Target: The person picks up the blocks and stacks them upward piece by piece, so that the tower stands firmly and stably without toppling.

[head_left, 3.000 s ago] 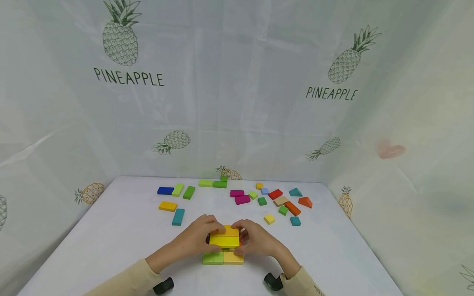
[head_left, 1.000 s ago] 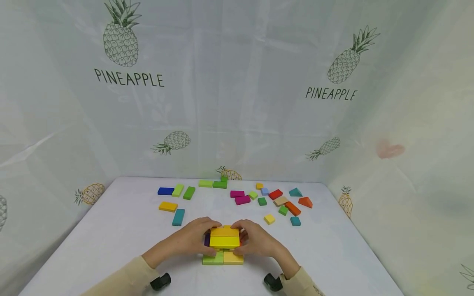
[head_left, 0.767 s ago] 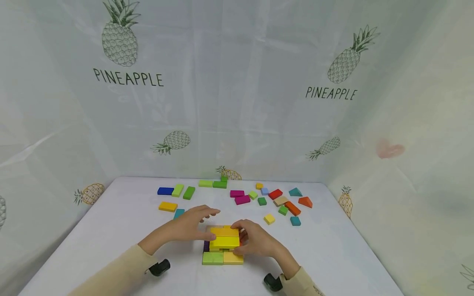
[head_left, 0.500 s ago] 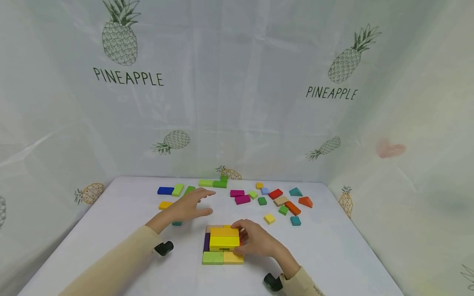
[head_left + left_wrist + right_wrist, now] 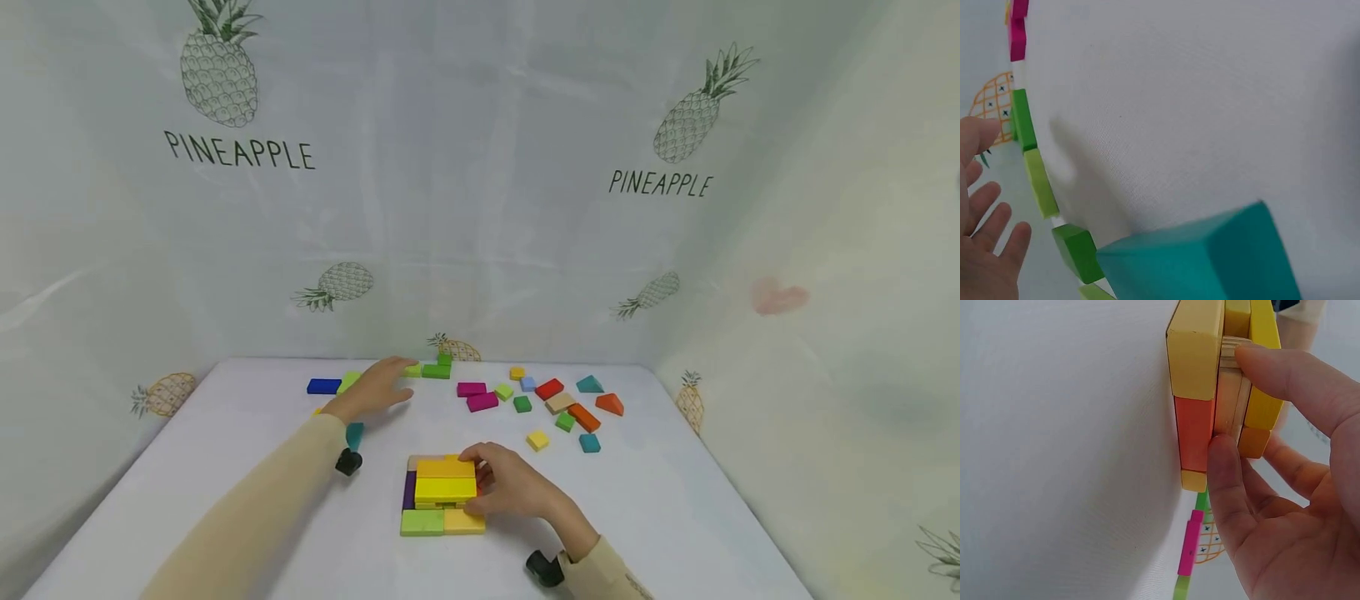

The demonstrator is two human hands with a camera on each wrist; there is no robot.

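In the head view a layered stack of building blocks stands at the table's front middle, topped by a yellow block (image 5: pixel 446 490) and an orange-yellow block (image 5: pixel 446 469). A light green block (image 5: pixel 422 522), a pale yellow block (image 5: pixel 464 522) and a purple block (image 5: pixel 409 492) show in its base. My right hand (image 5: pixel 513 485) holds the stack's right side, its thumb at the near end and fingers towards the far end. In the right wrist view, fingertips touch bare-wood blocks (image 5: pixel 1229 403) above a red block (image 5: pixel 1195 432). My left hand (image 5: pixel 372 392), fingers spread and holding nothing, reaches over the back left, near a light green block (image 5: pixel 413 371).
Under the left wrist lies a teal block (image 5: pixel 355 436). A blue block (image 5: pixel 324 386) is farther left, a green block (image 5: pixel 437 372) at the back edge. Magenta blocks (image 5: pixel 482 402) and several small coloured blocks, including an orange triangle (image 5: pixel 611 404), lie back right.
My left hand has let go of the stack's left side and moved away to the back of the table, uncovering the purple block. The right hand stays at the stack. The head view has shifted slightly.
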